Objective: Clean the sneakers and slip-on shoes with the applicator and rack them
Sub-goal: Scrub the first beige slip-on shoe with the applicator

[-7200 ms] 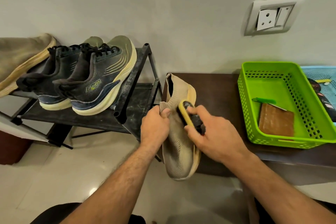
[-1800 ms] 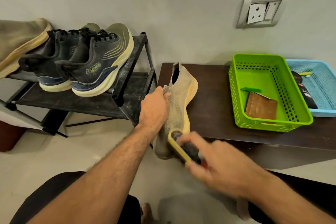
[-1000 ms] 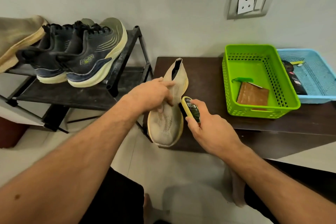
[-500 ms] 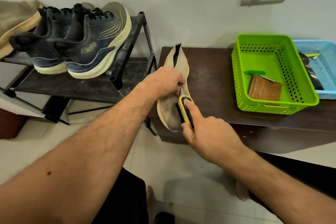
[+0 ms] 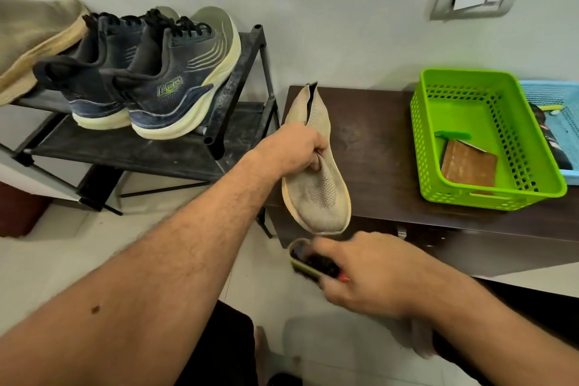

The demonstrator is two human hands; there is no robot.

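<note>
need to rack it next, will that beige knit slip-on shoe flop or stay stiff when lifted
The beige knit slip-on shoe probably flops: its collar creases under the left hand. It looks light, held by a one-hand pinch. The knit seems unlikely to slip.

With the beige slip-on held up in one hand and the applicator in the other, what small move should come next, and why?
Probably bring the yellow-edged black applicator in the right hand back up onto the beige knit slip-on shoe. It sits just below the toe, apart from it, while the left hand holds the shoe at mid-body, toe hanging over the dark wooden table's edge; grey smudges show on the knit.
</note>
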